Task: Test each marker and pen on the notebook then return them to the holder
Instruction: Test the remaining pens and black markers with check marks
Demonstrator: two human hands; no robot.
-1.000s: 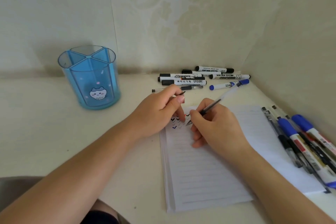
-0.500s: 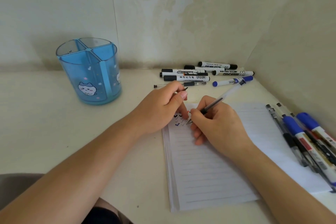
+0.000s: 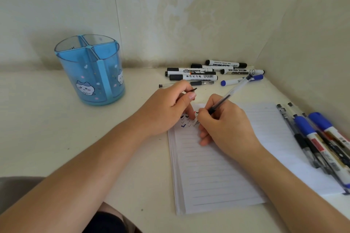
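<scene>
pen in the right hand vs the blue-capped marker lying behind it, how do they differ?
The pen is thin, clear-barrelled and uncapped, held tilted in the right hand with its tip at the notebook. The blue-capped marker is thicker, white-bodied, capped and lying flat on the table. Both have blue at the end.

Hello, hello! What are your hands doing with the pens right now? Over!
Right hand grips pen, tip on notebook. Left hand pinches pen cap. Holder looks empty. Nothing in the way.
</scene>
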